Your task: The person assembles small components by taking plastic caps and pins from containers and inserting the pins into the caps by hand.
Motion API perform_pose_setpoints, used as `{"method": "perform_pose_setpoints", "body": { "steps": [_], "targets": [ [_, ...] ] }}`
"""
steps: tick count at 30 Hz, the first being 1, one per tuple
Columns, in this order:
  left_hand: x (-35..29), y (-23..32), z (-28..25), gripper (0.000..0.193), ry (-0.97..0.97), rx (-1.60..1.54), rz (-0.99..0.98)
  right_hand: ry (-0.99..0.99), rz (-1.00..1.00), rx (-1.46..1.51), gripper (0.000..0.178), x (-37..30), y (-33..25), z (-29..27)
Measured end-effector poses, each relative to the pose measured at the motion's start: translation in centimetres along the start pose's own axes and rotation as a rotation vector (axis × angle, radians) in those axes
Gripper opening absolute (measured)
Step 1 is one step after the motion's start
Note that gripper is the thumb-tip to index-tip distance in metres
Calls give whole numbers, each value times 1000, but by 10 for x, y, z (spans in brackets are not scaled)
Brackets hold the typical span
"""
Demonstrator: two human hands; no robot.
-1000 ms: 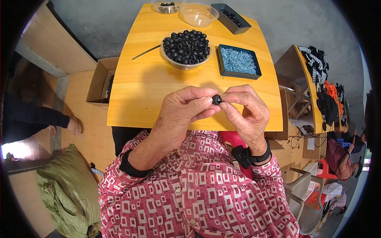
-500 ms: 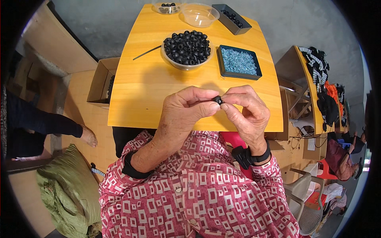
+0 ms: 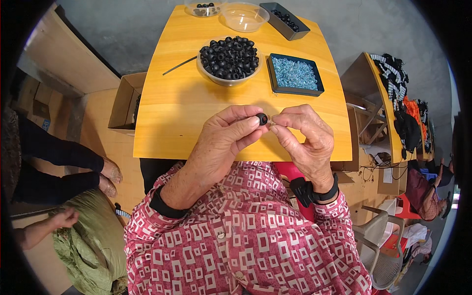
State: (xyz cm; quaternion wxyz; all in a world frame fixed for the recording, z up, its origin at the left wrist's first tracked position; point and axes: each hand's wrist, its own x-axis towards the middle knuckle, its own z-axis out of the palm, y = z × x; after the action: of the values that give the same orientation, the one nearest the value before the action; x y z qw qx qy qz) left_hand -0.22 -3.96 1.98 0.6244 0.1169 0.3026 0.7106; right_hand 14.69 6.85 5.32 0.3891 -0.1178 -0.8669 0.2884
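Near the middle of the frame, a black bead was pinched between the thumb and fingers of the left hand, the thumb hiding part of its side. The right hand arched just beside it, its thumb and forefinger tips close together; whether they gripped something tiny could not be told. Both hands were above the near part of a yellow table. At lower left, another person's hand hung by a green sack. A thin black rod lay left of a bowl heaped with black beads. To the right, a dark tray held pale-blue beads. At the top stood a clear tub and a grey box, both holding black pieces.
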Motion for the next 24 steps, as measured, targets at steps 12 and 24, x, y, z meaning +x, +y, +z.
{"method": "perform_pose_setpoints", "body": {
  "steps": [12,24],
  "targets": [
    [2,-5,-3,19,18,186,41,-37,-61,-113,16,0,3,3],
    [2,-7,-11,21,12,1,-43,-72,-166,-165,19,-6,4,9]
  ]
}}
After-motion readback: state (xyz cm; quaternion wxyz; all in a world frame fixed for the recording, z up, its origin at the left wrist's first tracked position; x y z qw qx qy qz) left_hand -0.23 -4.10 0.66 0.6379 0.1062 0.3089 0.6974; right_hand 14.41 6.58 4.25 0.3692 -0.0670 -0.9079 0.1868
